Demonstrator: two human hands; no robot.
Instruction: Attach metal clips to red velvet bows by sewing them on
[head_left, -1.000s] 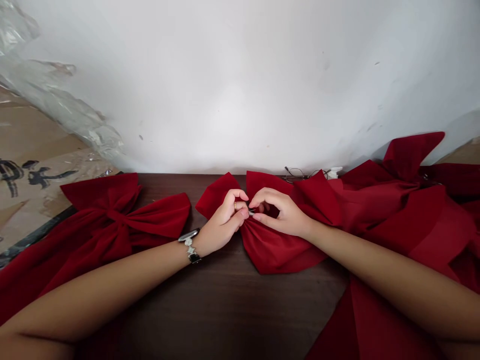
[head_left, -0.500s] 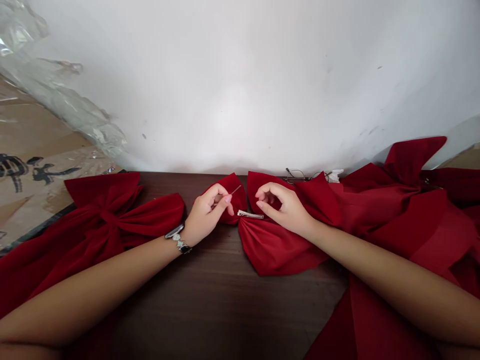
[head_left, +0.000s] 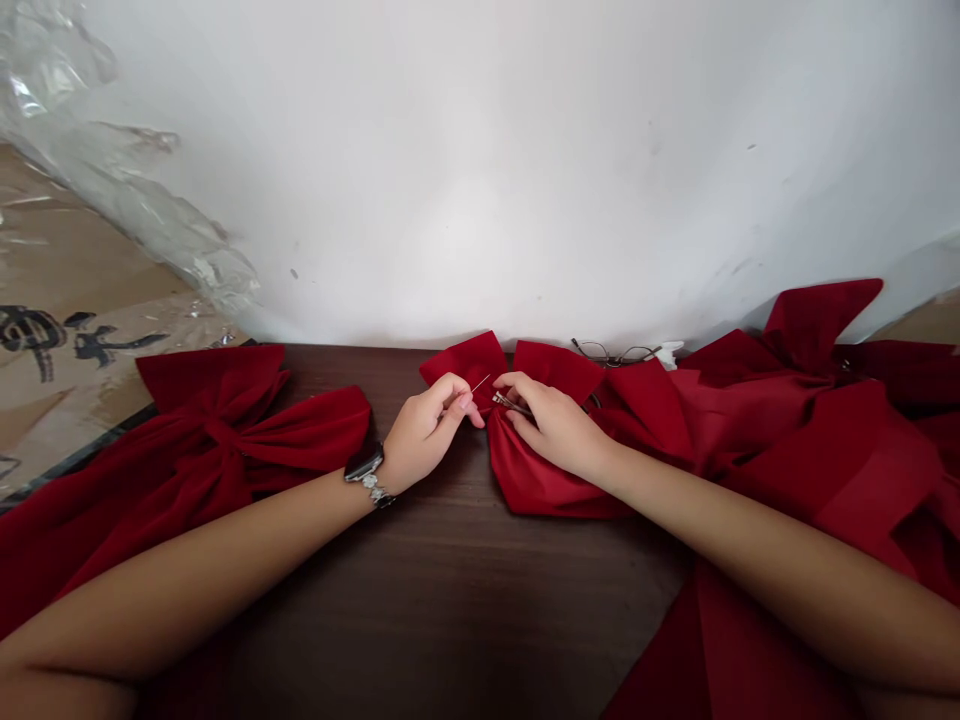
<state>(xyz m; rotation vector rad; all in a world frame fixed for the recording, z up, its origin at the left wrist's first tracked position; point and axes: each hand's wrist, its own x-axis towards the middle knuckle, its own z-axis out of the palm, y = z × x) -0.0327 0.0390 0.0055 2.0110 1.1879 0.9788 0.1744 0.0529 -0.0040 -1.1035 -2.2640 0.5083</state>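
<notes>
From the head camera, the 2 hands are working close together just above the table's far edge. The left hand is curling nearly closed, its thumb and forefinger pinching a thin sewing needle, whose tip is pointing up and toward the right hand. The right hand is bending down over a red velvet bow, gripping the bow's gathered middle. Its fingertips are closing on a slim metal hair clip, which is lying on the fabric just beside the needle's tip.

A black watch on a silver link band is circling the left wrist. Left of that hand, a second red bow is lying on the dark wood table. Right of the right hand, a heap of red bows is spreading beneath the forearm. Beyond the right hand, wire-rimmed eyeglasses and a small white object are sitting against a white wall. Far left of the hands, crumpled clear plastic is hanging over cardboard printed with black characters.
</notes>
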